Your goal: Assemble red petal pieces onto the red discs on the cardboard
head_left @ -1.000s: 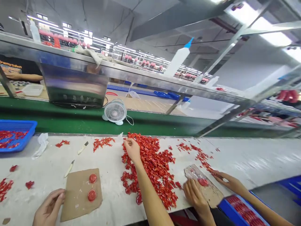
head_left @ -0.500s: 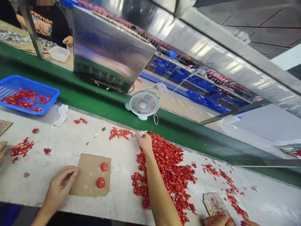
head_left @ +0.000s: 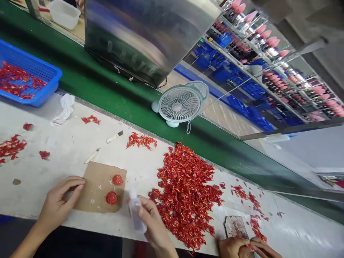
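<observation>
Going left to right, we find a blue basket point(head_left: 32, 64) of red scraps at the far left, and a white rag point(head_left: 64, 109) lying just beside it on the white table point(head_left: 53, 150). Farther along, a small knife point(head_left: 92, 156) and a second knife point(head_left: 115, 136) lie beyond a brown card point(head_left: 91, 190). Our left hand point(head_left: 60, 200) rests at the card's left edge, half open with its fingers loosely curled, and we see nothing in its hold. Two red discs point(head_left: 114, 188) sit on the card. Just right of the card, near the table's front edge, our right hand point(head_left: 153, 222) closes around a clear plastic bottle point(head_left: 135, 211), which tilts slightly left. Beyond it spreads a large heap of red scraps point(head_left: 185, 193), and at the near right a co-worker's hands point(head_left: 242, 248) sit just below a worn patterned card point(head_left: 235, 227). The step in hand appears to be handling the bottle beside the discs; we judge the next move calls for a steady grip and clearance from them.
</observation>
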Tool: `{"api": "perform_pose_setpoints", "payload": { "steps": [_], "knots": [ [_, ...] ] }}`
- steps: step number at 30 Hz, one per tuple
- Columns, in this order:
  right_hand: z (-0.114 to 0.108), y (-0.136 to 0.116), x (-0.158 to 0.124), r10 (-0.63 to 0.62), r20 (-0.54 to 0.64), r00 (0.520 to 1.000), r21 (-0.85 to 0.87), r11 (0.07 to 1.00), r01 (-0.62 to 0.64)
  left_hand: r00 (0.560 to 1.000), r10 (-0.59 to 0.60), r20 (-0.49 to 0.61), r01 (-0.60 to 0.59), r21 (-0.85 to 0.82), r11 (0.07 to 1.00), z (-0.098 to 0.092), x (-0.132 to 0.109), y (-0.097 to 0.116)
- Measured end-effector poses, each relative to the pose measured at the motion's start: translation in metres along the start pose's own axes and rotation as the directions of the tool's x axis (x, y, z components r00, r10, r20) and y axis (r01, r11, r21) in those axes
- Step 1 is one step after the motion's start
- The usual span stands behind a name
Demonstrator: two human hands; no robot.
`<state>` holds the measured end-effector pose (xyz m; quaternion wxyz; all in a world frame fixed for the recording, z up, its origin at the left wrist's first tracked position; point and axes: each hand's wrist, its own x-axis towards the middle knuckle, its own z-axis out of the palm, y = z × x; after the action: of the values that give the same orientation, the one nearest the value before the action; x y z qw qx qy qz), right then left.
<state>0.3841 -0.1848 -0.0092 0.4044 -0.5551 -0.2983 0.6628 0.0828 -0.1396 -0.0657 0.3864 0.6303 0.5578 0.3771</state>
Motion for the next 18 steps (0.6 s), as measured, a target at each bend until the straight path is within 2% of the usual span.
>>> {"api": "perform_pose_setpoints", "payload": {
  "steps": [3, 6, 9, 18],
  "knots": [
    [0.02, 0.022, -0.006, 0.134, 0.047, 0.99, 0.236, 0.962, -0.141, 1.0, 0.02, 0.009, -0.02, -0.001, 1.0, 0.0, 0.0, 0.0],
    [0.03, 0.027, -0.003, 0.168, -0.007, 0.986, 0.371, 0.916, -0.154, 1.0, 0.02, 0.01, -0.02, 0.004, 1.0, -0.001, -0.001, 0.0],
    [0.035, 0.025, 0.0, 0.19, -0.07, 0.979, 0.414, 0.899, -0.145, 1.0, 0.017, 0.016, -0.017, 0.03, 0.999, -0.001, -0.002, 0.0],
    [0.032, 0.021, 0.001, 0.268, -0.094, 0.959, 0.41, 0.888, -0.208, 1.0, -0.008, 0.006, 0.008, 0.041, 0.999, 0.002, -0.001, 0.002]
  ]
}}
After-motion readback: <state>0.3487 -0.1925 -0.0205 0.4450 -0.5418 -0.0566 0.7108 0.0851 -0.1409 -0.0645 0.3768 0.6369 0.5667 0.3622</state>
